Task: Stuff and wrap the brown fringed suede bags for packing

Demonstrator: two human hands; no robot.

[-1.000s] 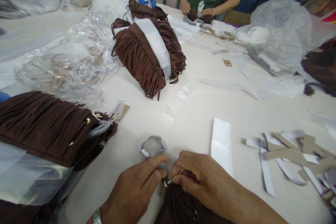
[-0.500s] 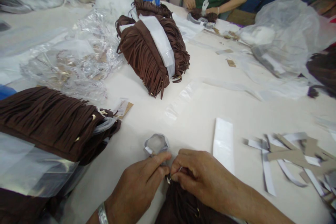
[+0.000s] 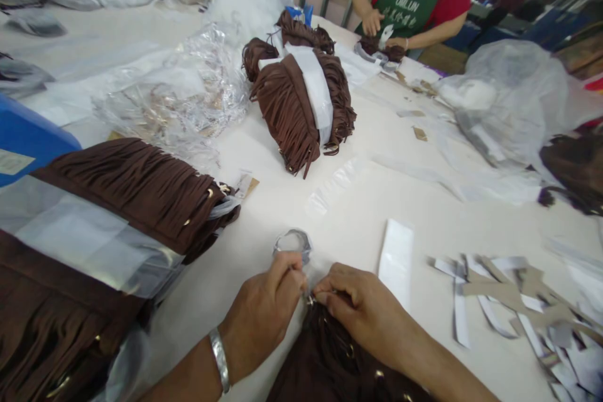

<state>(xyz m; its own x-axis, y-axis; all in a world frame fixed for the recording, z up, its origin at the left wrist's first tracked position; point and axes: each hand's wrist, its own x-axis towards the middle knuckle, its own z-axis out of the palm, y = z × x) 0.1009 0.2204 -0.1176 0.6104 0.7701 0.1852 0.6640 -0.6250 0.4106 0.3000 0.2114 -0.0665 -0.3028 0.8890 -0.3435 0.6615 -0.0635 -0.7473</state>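
Observation:
My left hand (image 3: 266,308), with a silver bracelet at its wrist, is closed in a pinch near the top edge of a dark brown fringed bag (image 3: 339,352). What its fingers hold is too small to name. Beside it, my right hand (image 3: 360,311) pinches at metal hardware (image 3: 309,299) on the bag's top; the piece between its fingertips is hidden. The bag lies at the bottom centre with gold rings on it. Just beyond my left fingertips rests a grey wrapped ring-shaped loop (image 3: 304,244). A folded white strip (image 3: 396,257) lies to the right of my hands.
Wrapped brown fringed bags (image 3: 132,188) lie at left, near a blue box (image 3: 32,132). More fringed bags (image 3: 287,107) sit ahead, beside crumpled clear plastic (image 3: 188,94). Paper scraps (image 3: 513,295) spread at right. A person in a green apron (image 3: 409,0) works across the table.
The view has shifted left, showing more of the blue box. My left hand has turned and its fingers have drawn into a tighter pinch, slightly above the hardware. My right hand stays at the bag's top.

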